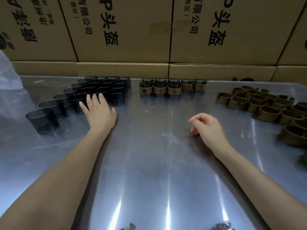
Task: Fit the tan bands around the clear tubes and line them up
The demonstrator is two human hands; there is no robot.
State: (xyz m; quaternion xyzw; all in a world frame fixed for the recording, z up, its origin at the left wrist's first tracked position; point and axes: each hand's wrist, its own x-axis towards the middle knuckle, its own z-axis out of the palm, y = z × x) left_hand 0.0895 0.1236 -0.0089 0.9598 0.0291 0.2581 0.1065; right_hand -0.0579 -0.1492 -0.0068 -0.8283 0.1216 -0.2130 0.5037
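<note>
left hand (98,112), fingers spread, reaches the dark clear glass tubes (93,92) at 10 o'clock. right hand (207,128) loosely curled, empty. best to grip one tube upright, then fetch a tan ring band (269,112) at 2 o'clock.

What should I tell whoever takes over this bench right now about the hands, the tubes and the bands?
Left hand: open, fingers straight, reaching to the bare tubes at the table's far left; holds nothing.
Right hand: loosely curled over the steel table, holds nothing.
Loose bands: heaped at the right.
Done: banded tubes lined up at the far middle, some in a second row.
Left: many bare tubes need bands, then a place in line.
</note>
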